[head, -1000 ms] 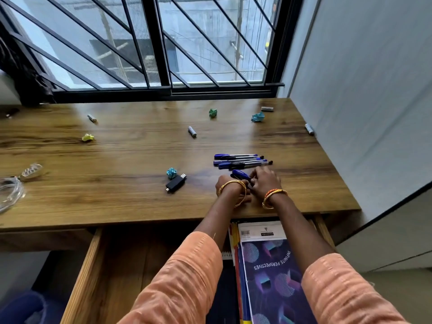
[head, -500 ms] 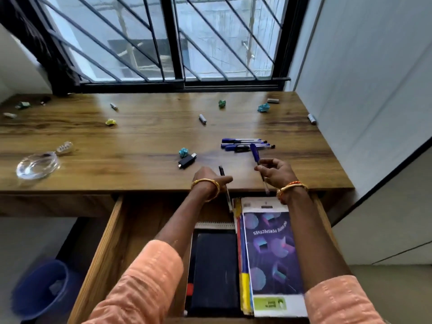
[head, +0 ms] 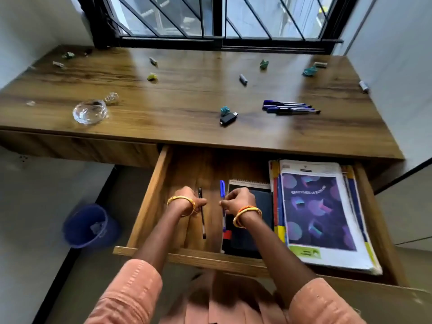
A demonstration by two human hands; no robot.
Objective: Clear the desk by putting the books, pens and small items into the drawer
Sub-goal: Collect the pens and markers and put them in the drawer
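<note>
Pens in both fists over the open drawer [head: 149, 197]: my left hand [head: 187, 202] grips a black pen [head: 202, 216], my right hand [head: 236, 201] a blue pen [head: 222, 190]. Books [head: 320, 211] lie inside; more pens [head: 289, 108] and small items wait beyond it on the desk [head: 187, 94].

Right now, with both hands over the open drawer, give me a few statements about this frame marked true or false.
1. The left hand holds a black pen. True.
2. The right hand holds a red pen. False: it pinches a blue pen.
3. The drawer is closed. False: it is pulled open, with a purple-covered book inside.
4. A group of pens lies on the desk. True.
5. The glass bowl is inside the drawer. False: it sits on the desk's left side.
</note>
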